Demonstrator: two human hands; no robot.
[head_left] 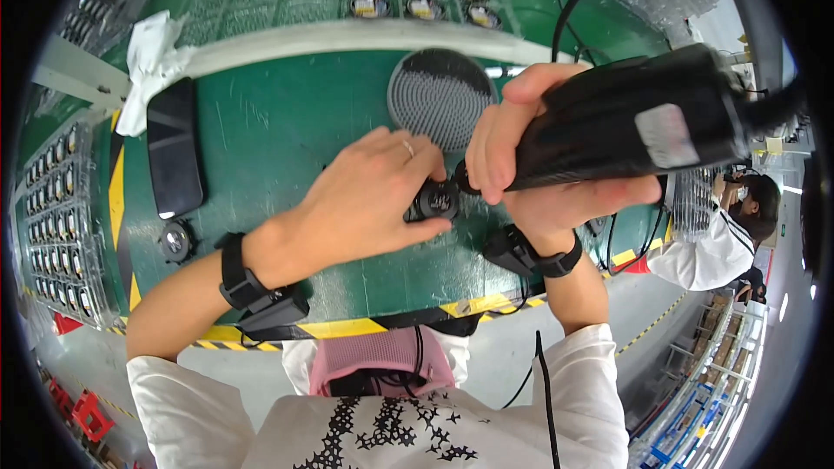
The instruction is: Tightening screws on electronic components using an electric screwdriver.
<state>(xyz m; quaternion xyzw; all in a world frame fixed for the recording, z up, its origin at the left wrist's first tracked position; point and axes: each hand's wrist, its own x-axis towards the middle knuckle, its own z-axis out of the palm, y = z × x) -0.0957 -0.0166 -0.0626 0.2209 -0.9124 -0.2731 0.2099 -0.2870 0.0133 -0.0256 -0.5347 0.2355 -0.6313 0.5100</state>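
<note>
One black handheld tool point(621, 126) is grasped in the right hand point(552, 208) above the green tabletop point(269, 130); long axis roughly left-right, nose pointed left toward one round black part point(439, 201), pinched by the left hand point(373, 187). Counted beyond: one studded disc point(447, 113) (grey, partly black), one phone point(176, 152).

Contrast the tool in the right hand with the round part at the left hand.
The tool is long and large; the round part is small and squat. The right hand wraps around the tool; the left hand holds the round part. Both look black.
</note>
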